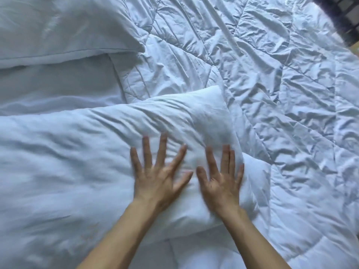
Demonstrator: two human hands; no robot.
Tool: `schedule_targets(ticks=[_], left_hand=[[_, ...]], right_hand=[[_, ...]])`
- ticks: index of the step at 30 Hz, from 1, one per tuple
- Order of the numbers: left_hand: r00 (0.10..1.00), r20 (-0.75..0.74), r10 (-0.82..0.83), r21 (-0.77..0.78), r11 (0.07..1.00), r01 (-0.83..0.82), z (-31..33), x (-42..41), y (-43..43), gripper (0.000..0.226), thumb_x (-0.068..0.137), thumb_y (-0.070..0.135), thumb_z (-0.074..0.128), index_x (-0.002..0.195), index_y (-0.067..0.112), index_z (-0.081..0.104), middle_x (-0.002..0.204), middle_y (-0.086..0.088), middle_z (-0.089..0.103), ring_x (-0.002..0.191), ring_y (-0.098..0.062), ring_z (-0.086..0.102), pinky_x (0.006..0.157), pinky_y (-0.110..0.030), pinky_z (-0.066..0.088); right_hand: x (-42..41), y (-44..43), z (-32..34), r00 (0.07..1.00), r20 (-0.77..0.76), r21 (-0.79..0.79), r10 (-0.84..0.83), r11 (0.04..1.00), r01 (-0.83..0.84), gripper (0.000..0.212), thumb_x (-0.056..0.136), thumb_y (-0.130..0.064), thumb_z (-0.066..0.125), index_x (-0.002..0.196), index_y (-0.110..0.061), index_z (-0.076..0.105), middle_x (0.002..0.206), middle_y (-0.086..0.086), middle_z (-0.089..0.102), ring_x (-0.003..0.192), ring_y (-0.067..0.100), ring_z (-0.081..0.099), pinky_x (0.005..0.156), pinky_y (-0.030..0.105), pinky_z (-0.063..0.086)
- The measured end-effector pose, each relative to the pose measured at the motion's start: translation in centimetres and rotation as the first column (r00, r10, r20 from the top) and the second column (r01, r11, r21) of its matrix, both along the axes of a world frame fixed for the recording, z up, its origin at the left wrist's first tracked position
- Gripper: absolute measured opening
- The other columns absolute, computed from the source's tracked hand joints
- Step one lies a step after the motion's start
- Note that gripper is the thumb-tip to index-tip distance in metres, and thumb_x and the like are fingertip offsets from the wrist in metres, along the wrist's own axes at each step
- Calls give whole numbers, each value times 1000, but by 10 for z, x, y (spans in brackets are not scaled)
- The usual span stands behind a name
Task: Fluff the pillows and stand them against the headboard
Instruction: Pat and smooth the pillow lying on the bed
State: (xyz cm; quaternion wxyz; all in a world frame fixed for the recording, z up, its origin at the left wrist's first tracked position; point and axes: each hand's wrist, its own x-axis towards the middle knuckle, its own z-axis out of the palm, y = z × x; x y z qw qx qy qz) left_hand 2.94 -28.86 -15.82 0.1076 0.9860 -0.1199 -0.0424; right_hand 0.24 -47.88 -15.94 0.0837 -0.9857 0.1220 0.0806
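Pressing item: near pillow [77, 152], white, lying flat across the bed's near-left part, its right end overlapping the quilt [281, 98]. We note the left hand [161, 175] and right hand [221, 181] side by side on that end, palms down, fingers straight and spread, gripping nothing. Second pillow [58, 26]: flat at the far-left corner. Headboard: not in view. Dark checked fabric [340, 16]: far-right corner. Method, in our judgement: pat from both ends inward, alternating sides so the fill loosens evenly, before lifting by the short edges.
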Motion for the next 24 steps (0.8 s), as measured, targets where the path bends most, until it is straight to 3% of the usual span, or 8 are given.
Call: schedule_targets(ticks=[5,8,11,14,18,20,22,24], left_hand=[[997,-61,-45,11,999,46,-7,-41,-13,72,88,75,37,152,49,16,166,-6,6,150,-43,-2,112,-71,10],[998,-54,-42,16,999,43,5,-26,-3,71,87,76,33,151,50,17,166,-4,6,151,-39,1,113,-70,9],[994,-63,94,68,994,-90,12,-2,53,69,89,77,25,151,52,11,166,0,0,152,-32,-2,114,-67,-1],[968,-101,229,116,969,-217,12,28,129,70,88,81,17,149,55,-4,166,2,-9,152,-27,-11,114,-65,-9],[914,-156,374,172,922,-348,1,62,203,68,87,79,6,148,55,-13,165,6,-11,151,-19,-13,116,-59,-12],[881,-197,430,208,897,-391,-8,76,227,69,87,78,0,150,52,-11,166,5,-5,152,-17,-11,117,-56,-13],[855,-227,466,256,876,-410,-17,94,244,72,87,76,-3,153,46,-2,166,3,4,152,-18,-5,117,-56,-12],[852,-223,473,280,869,-409,-28,120,254,69,91,69,0,153,42,15,162,2,22,150,-20,12,118,-56,-6]], right_hand=[[-53,-43,-19,944,-211,25,-252,964,263,75,79,-84,-4,146,-57,-20,167,3,-9,153,24,-3,120,59,-2],[-43,-32,0,960,-88,73,-267,959,274,77,80,-83,4,149,-54,-16,167,6,-12,153,22,-11,118,60,-8],[-8,12,28,984,136,186,-112,979,86,75,89,-73,21,155,-45,0,167,4,-10,153,19,-14,119,54,-14],[41,85,42,974,159,191,163,963,-192,71,92,-68,25,156,-44,5,167,3,-10,153,18,-13,117,49,-18],[98,165,23,795,65,-20,604,797,-604,69,93,-70,18,155,-42,21,167,10,4,154,24,3,119,59,-9],[131,171,13,787,-48,-46,615,786,-616,71,91,-73,13,155,-43,16,167,9,2,154,21,-1,118,59,-12],[171,166,5,852,-108,-58,513,852,-521,72,90,-74,10,155,-43,12,167,7,4,154,19,-2,118,56,-14],[210,158,1,880,-164,-61,446,886,-460,70,91,-73,9,153,-42,20,165,6,16,153,20,5,118,57,-13]])
